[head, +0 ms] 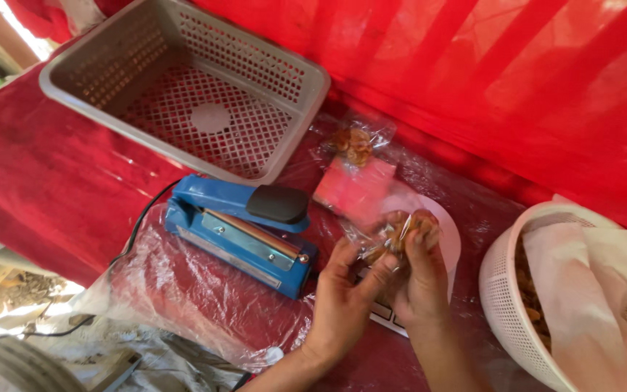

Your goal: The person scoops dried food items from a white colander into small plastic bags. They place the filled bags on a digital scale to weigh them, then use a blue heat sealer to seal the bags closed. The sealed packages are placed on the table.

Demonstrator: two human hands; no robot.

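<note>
Two hands, left hand (344, 290) and right hand (419, 272), pinched a crinkly clear plastic bag (393, 236) of lumpy brown snacks above the white kitchen scale (440, 232), just beside the blue heat sealer (244, 229). A perforated grey basket (183, 80) sat behind, well apart.

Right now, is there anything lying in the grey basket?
No, the grey basket shows only its bare perforated floor, while both hands hold a clear snack bag beside the blue sealer.
</note>
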